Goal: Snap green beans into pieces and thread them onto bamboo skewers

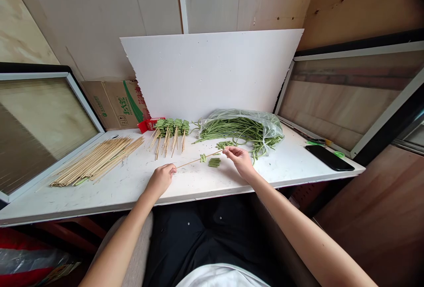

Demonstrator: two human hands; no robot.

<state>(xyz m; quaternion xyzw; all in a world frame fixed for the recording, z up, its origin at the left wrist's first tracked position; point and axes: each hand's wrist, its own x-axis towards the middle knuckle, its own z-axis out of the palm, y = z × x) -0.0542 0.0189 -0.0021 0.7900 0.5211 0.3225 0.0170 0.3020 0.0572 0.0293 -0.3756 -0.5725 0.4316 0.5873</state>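
Observation:
My left hand point(162, 177) pinches the near end of a thin bamboo skewer point(188, 162), held slanting just over the white table. A few short green bean pieces point(202, 158) are threaded partway along it. At the skewer's far end the fingers of my right hand point(241, 160) are closed; whether a bean piece is also between them I cannot tell. Below the skewer lies a neat row of cut bean pieces point(214, 162). Behind my right hand are a small heap of bean bits point(225, 144) and a clear plastic bag point(273, 123) of long green beans point(235, 128).
Loose bamboo skewers point(96, 161) lie in a heap at the left. Several filled skewers point(172, 130) are stacked at the back, beside a red packet point(150, 124) and a cardboard box point(114, 103). A black phone point(329, 157) rests near the right edge. A white board point(212, 75) stands behind.

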